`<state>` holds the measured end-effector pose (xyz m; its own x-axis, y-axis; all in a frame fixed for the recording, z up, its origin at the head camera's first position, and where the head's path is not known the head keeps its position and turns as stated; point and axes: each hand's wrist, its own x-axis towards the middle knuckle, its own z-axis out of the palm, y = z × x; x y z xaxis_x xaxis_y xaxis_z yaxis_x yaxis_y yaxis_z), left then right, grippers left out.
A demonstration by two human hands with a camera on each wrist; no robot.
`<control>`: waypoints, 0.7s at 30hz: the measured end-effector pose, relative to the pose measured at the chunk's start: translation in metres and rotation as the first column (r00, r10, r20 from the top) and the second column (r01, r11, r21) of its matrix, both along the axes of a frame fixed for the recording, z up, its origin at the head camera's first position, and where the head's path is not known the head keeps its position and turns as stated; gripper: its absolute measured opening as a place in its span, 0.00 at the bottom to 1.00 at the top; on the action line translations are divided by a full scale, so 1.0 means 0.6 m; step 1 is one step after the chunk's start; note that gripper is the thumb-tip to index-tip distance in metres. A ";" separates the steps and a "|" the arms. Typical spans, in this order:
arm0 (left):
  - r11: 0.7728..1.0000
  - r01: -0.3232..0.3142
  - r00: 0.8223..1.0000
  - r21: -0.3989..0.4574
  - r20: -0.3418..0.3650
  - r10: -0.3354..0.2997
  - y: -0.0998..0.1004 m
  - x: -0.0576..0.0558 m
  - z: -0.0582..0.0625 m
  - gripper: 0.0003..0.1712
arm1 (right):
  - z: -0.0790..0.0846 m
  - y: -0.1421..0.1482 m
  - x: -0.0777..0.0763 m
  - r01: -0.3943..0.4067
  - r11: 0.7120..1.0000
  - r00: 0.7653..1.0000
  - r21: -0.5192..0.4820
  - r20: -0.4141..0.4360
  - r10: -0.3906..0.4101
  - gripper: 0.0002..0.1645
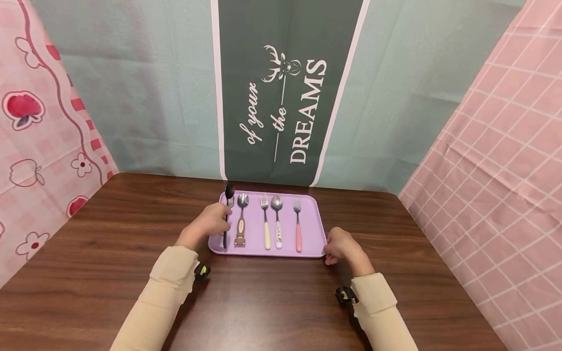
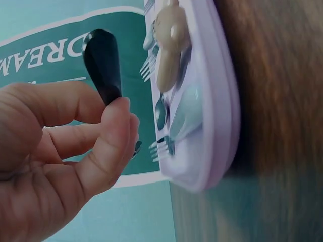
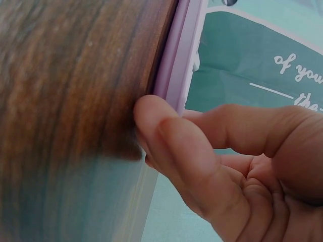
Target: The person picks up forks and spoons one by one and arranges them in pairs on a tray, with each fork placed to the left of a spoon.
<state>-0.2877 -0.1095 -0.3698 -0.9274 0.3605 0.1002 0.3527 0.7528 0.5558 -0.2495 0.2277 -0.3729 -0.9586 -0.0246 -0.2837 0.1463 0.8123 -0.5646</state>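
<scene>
My left hand (image 1: 214,219) pinches a black spoon (image 1: 230,191) by its handle above the left end of the lilac tray (image 1: 313,229). In the left wrist view the handle end (image 2: 103,60) sticks up past thumb and fingers. A fork (image 1: 231,200) lies just under that spoon, partly hidden by the hand. At the tray's near right corner, my right hand (image 1: 342,246) grips the rim (image 3: 174,60). Between the hands lie a brown bear-handled spoon (image 1: 241,229), a yellow-handled fork (image 1: 267,236), a white patterned spoon (image 1: 278,234) and a pink-handled fork (image 1: 299,236).
The tray sits near the back edge of a dark wooden table (image 1: 263,297). A blue-green cloth with a dark printed panel (image 1: 285,29) hangs behind. Pink patterned cloths hang at the left (image 1: 48,146) and right (image 1: 505,161).
</scene>
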 end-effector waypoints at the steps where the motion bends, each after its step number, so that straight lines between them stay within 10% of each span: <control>1: 1.000 0.001 1.000 0.007 -0.005 -0.001 0.003 0.000 -0.002 0.06 | 0.000 -0.001 0.000 -0.002 1.000 1.000 -0.001 0.000 0.002 0.06; 7: 0.998 0.003 0.998 0.058 -0.067 0.001 0.021 -0.002 -0.011 0.04 | -0.001 -0.002 0.002 0.005 1.000 1.000 -0.007 -0.011 -0.005 0.06; 21: 0.975 -0.052 0.998 0.215 0.044 0.044 0.065 0.002 -0.017 0.25 | 0.000 0.001 0.002 0.005 1.000 1.000 -0.018 0.001 -0.005 0.04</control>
<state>-0.2868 -0.0706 -0.3799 -0.9478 0.2893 0.1342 0.2939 0.6288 0.7199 -0.2485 0.2281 -0.3729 -0.9584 -0.0248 -0.2844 0.1510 0.8015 -0.5787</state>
